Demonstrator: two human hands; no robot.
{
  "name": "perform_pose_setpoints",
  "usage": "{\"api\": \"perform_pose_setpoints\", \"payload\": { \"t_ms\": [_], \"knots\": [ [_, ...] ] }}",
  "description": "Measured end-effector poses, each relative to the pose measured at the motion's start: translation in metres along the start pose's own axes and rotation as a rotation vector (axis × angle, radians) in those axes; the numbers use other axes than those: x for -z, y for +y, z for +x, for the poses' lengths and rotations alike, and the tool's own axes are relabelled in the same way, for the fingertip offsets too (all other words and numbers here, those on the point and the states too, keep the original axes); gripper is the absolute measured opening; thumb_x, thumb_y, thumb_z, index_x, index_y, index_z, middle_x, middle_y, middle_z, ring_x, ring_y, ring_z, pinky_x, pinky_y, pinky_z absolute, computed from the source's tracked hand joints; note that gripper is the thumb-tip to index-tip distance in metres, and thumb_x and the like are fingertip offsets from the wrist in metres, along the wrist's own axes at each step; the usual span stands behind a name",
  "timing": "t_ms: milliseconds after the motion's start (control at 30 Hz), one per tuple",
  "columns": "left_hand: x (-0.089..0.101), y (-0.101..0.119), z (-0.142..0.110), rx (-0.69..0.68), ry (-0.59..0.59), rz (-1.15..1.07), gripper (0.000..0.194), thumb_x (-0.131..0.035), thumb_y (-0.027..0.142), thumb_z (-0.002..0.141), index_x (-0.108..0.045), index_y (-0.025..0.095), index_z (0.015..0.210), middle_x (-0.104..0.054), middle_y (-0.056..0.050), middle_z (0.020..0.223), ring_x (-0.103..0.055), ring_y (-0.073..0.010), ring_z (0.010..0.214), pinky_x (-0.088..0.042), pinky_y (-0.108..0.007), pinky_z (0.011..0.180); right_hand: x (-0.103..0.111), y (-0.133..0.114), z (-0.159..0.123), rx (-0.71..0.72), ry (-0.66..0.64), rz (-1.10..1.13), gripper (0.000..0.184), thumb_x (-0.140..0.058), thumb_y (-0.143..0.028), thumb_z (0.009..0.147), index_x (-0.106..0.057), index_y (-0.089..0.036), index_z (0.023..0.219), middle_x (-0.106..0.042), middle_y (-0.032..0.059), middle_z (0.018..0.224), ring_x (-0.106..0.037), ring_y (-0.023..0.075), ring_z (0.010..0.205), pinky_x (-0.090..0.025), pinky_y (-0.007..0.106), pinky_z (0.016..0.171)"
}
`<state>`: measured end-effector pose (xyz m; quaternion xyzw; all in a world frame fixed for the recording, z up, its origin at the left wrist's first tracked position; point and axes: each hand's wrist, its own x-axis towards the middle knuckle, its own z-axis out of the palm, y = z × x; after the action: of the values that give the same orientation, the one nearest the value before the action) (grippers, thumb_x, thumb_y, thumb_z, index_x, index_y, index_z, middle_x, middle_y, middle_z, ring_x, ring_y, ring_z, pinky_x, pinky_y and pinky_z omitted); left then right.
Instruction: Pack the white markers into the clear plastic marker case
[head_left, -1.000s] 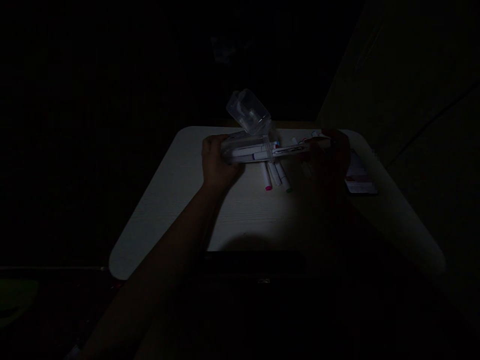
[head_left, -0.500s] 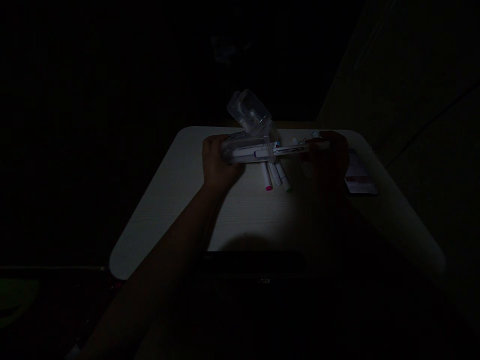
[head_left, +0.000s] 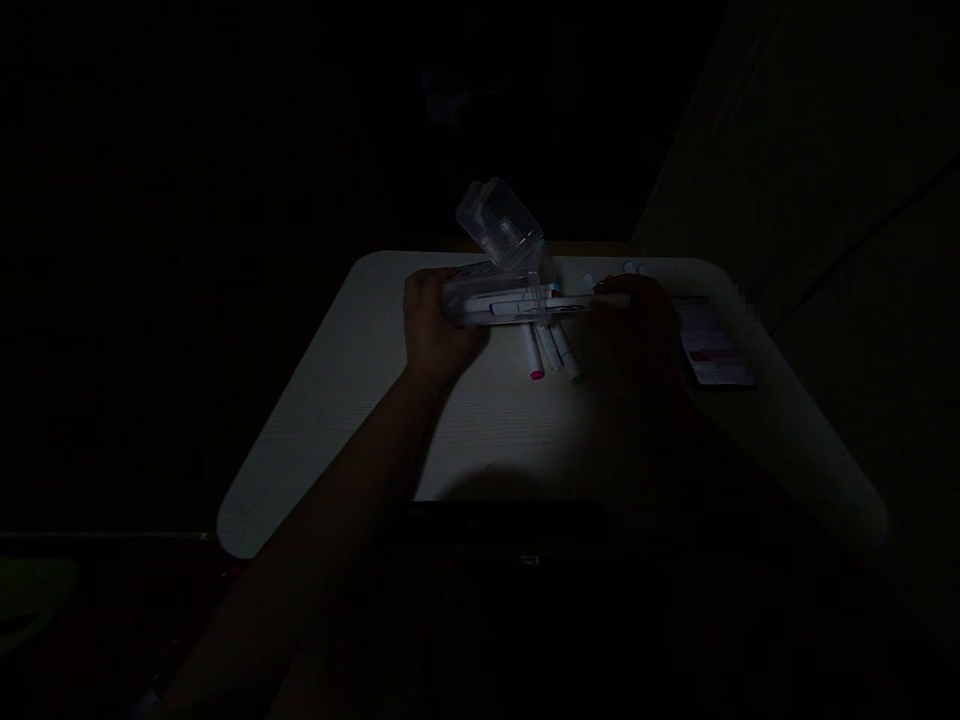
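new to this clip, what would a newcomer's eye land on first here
Probably the pale table, standing out against the darkness. Near its far edge, the left hand grips a clear box with its lid open, while the right hand holds a marker partway inside. Just in front lies a pink-ended pen.

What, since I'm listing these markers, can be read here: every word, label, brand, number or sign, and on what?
No text is legible.
Marker in the right hand: dark marks on its barrel, too small and dim to read.
Phone-like device on the table: screen too blurred to read.
Clear case: no readable label.
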<state>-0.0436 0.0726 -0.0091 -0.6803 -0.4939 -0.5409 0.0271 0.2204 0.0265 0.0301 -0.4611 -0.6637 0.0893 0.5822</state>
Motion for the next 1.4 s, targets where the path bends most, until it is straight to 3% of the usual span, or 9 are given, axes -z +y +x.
{"api": "perform_pose_setpoints", "payload": {
  "t_ms": [133, 333, 600, 900, 1400],
  "knots": [
    [0.0, 0.0, 0.0, 0.003, 0.009, -0.002, 0.065, -0.085, 0.033, 0.061, -0.058, 0.022, 0.119, -0.058, -0.013, 0.123, -0.055, -0.0333, 0.122, -0.047, -0.048, 0.11, 0.003, -0.003, 0.0, 0.004, -0.044, -0.027, 0.021, -0.069, -0.037, 0.084, -0.065, -0.024, 0.1, -0.072, 0.0033, 0.101, -0.071, 0.0196, 0.091, -0.063, 0.035, 0.08],
    [0.0, 0.001, 0.0, 0.01, -0.008, -0.004, 0.064, -0.085, 0.032, 0.062, -0.057, 0.021, 0.119, -0.058, -0.014, 0.122, -0.056, -0.0342, 0.123, -0.046, -0.049, 0.11, -0.001, 0.0, -0.002, -0.045, -0.011, -0.03, 0.021, -0.068, -0.027, 0.078, -0.067, -0.024, 0.099, -0.071, 0.0033, 0.099, -0.07, 0.0197, 0.088, -0.063, 0.037, 0.079],
    [0.0, 0.001, 0.0, -0.016, 0.011, 0.021, 0.066, -0.084, 0.026, 0.059, -0.059, 0.021, 0.12, -0.059, -0.013, 0.12, -0.057, -0.0333, 0.119, -0.048, -0.049, 0.108, -0.001, 0.006, -0.002, -0.031, -0.089, -0.043, 0.018, -0.067, -0.035, 0.087, -0.069, -0.025, 0.102, -0.072, 0.004, 0.1, -0.07, 0.0201, 0.092, -0.062, 0.038, 0.084],
    [0.0, -0.001, 0.0, -0.013, 0.001, 0.015, 0.062, -0.083, 0.034, 0.064, -0.057, 0.021, 0.118, -0.058, -0.013, 0.123, -0.057, -0.0333, 0.121, -0.048, -0.049, 0.109, -0.002, 0.008, -0.004, -0.032, -0.112, 0.04, 0.036, -0.062, -0.056, 0.091, -0.072, -0.026, 0.106, -0.073, 0.0042, 0.101, -0.072, 0.0193, 0.09, -0.062, 0.038, 0.085],
    [0.002, 0.003, 0.001, 0.01, -0.026, 0.012, 0.061, -0.082, 0.032, 0.062, -0.057, 0.021, 0.117, -0.058, -0.013, 0.122, -0.057, -0.0343, 0.122, -0.047, -0.049, 0.11, -0.003, 0.009, -0.003, 0.027, -0.091, 0.026, 0.03, -0.062, -0.048, 0.09, -0.07, -0.025, 0.108, -0.074, 0.0046, 0.103, -0.072, 0.0198, 0.092, -0.062, 0.038, 0.084]
  ]
}}
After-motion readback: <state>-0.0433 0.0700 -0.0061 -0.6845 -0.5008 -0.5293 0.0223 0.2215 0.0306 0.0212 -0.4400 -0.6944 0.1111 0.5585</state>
